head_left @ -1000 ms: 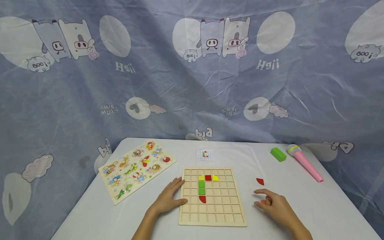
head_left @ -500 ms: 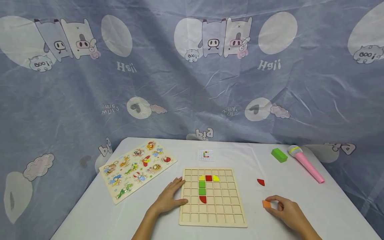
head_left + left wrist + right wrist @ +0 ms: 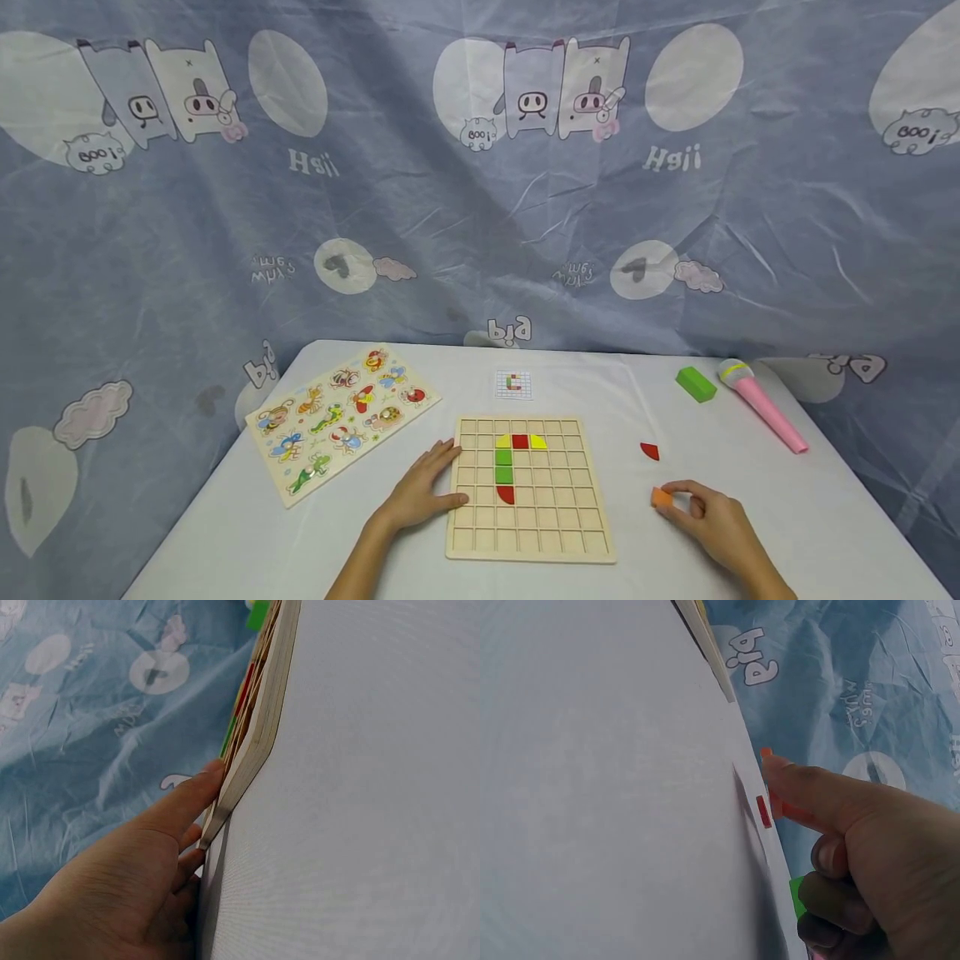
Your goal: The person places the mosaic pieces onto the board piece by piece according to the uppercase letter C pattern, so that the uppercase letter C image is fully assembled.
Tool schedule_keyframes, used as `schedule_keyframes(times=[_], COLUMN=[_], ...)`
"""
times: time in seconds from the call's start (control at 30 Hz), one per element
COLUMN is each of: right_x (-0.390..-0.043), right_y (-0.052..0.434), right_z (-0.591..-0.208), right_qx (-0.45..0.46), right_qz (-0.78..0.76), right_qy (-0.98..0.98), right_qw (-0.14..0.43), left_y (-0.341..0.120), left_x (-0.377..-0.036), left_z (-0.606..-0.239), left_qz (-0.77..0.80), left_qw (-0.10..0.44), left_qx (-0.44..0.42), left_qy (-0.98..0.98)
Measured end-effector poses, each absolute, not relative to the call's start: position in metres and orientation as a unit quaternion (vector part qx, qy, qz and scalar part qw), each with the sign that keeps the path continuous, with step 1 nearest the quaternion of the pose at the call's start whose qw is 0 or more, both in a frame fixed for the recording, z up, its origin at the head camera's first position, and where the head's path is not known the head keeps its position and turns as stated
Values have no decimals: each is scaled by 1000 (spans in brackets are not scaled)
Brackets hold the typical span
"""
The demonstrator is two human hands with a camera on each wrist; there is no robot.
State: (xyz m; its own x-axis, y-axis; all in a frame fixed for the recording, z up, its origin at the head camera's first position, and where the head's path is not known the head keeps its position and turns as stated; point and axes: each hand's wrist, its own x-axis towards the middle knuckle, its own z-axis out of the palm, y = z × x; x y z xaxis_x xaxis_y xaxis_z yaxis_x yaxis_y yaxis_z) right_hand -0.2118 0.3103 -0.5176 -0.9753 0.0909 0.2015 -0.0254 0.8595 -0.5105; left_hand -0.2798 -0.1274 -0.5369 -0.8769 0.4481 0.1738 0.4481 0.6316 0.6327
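A wooden grid board (image 3: 555,533) lies in the middle of the table, its cells holding yellow, red and green tiles in a hooked line. At the board's left edge rests my left hand (image 3: 422,492), fingers fairly straight and thumb touching the rim, as the left wrist view also shows. To the right of the board, my right hand (image 3: 712,523) pinches an orange tile (image 3: 661,497) between thumb and index finger. In the right wrist view the tile (image 3: 766,752) peeks past the thumb tip. Behind that hand a red quarter-round tile (image 3: 649,451) lies on the table.
A small pattern card (image 3: 513,384) lies behind the board. An insect puzzle board (image 3: 341,425) is at the back left. At the back right are a green block (image 3: 696,384) and a pink toy microphone (image 3: 767,408). A patterned cloth (image 3: 480,192) hangs behind the table.
My right hand has closed its thumb and index finger on the orange tile, which lay partly hidden under it, and has tilted it up. The left hand stays at the board's edge.
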Motion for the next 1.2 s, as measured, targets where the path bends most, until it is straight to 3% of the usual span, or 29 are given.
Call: schedule_keyframes(times=[0.47, 0.87, 1.2], right_x=[-225, -239, -242], right_y=[259, 183, 153], right_z=[-504, -496, -506], right_qx=[80, 143, 194], right_qz=[312, 344, 334], right_qy=[-932, -926, -921], right_qw=[167, 65, 53], left_y=[-129, -126, -128], left_x=[-282, -283, -277], left_z=[-534, -536, -533], left_qz=[-349, -341, -356], left_qw=[-5, -7, -3], left_qx=[-249, -255, -254], left_qy=[-904, -905, -899])
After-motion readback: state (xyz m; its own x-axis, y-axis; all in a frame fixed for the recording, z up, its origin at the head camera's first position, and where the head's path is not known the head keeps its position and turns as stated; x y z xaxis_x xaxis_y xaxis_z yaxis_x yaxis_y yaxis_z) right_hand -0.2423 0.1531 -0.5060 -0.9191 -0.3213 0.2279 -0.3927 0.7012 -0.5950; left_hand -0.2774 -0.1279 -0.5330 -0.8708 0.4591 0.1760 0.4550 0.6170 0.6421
